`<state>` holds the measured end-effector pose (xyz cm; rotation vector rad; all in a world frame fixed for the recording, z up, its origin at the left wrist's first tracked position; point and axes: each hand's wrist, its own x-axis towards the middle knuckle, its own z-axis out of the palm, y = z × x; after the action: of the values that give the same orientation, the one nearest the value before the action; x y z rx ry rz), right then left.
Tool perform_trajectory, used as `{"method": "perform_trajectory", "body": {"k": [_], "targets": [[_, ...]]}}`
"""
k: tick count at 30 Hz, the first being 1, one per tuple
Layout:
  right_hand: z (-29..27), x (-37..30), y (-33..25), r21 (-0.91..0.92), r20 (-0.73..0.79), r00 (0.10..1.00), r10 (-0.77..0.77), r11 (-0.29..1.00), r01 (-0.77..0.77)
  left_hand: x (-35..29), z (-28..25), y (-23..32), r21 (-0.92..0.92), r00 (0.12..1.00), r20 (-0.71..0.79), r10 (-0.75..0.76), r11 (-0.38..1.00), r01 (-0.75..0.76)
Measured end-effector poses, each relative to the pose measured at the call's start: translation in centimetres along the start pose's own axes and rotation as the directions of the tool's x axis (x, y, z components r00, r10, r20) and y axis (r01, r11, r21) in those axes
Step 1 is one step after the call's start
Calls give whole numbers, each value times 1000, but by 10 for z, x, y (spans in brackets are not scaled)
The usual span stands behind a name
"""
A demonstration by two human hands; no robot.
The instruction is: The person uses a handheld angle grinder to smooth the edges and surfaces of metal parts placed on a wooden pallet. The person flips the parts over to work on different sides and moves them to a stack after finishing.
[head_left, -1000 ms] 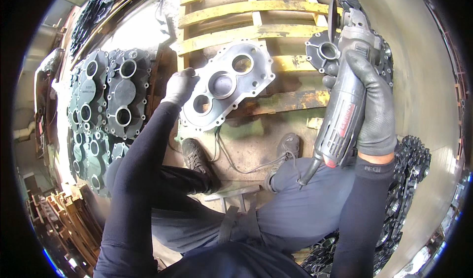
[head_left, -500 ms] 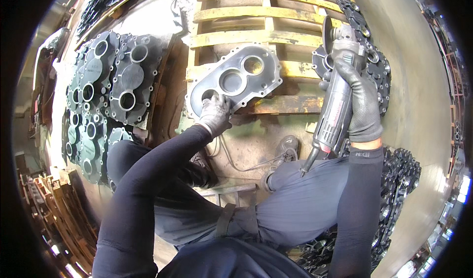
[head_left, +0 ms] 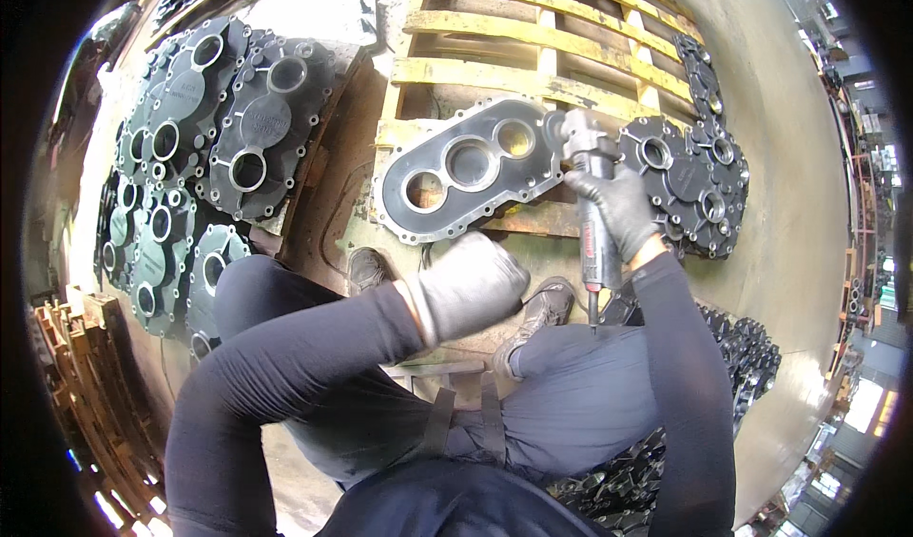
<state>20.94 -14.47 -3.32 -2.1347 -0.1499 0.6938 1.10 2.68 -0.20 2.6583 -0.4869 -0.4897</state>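
A gray cast metal cover with three round holes lies across the near end of the yellow pallet. My right hand, in a gray glove, is wrapped round the body of an angle grinder. The grinder's head points away from me, and its disc is at the cover's right end; whether it touches I cannot tell. Over my legs, near side of the cover, hovers my left hand, gloved, somewhat blurred, with fingers curled into a fist. Nothing shows in it.
Stacked metal covers stand on the left, and more covers are piled on the right. The yellow wooden pallet extends away from me. Dark metal parts are heaped by my right leg; wooden boards lie at the lower left.
My left hand has left the cover's lower-left hole and moved toward me and right, curling up. My right hand has brought the grinder left, to the cover's right end.
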Motion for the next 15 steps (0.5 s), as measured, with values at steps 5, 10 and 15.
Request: {"method": "perform_trajectory", "body": {"k": [5,10,15], "targets": [[48,35,35,-140,-10,998,-56,989,54,7,27,39,205,982,187,33,976,-72],[78,47,43,-141,-57,997,46,989,-54,-3,20,55,142,976,188,111,980,-139],[85,60,53,-121,-75,995,65,990,-73,-4,19,53,131,980,179,93,984,-117]]}}
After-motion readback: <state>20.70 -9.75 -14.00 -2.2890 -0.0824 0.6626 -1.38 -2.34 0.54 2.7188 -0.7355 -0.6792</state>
